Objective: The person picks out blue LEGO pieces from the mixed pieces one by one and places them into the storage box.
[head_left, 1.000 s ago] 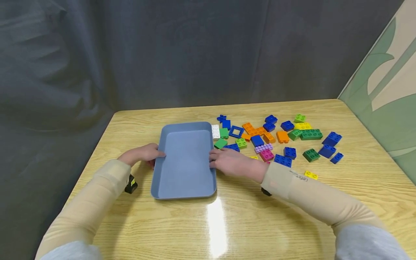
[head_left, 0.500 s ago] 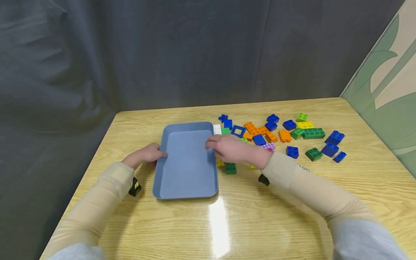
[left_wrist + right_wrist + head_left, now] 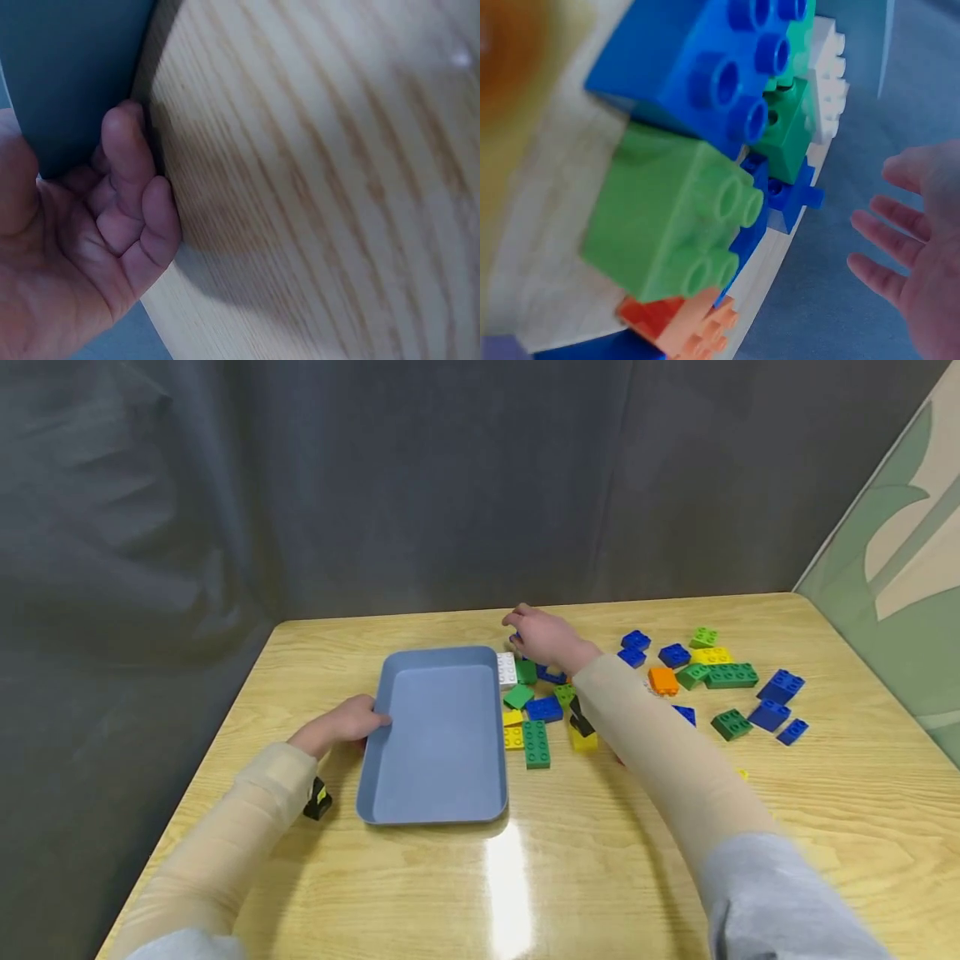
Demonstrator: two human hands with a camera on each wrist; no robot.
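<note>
The left hand (image 3: 341, 727) pinches the tray (image 3: 438, 743) to its right, while the right hand (image 3: 546, 637), fingers apart, hovers near a blue piece (image 3: 796, 195).

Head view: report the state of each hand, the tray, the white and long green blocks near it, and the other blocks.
Left hand: gripping the tray's side
Right hand: open, fingers relaxed, holding nothing
Tray: open side up, no blocks inside
White block: studs up
Long green block: studs up
Other blocks: scattered, some partly hidden
</note>
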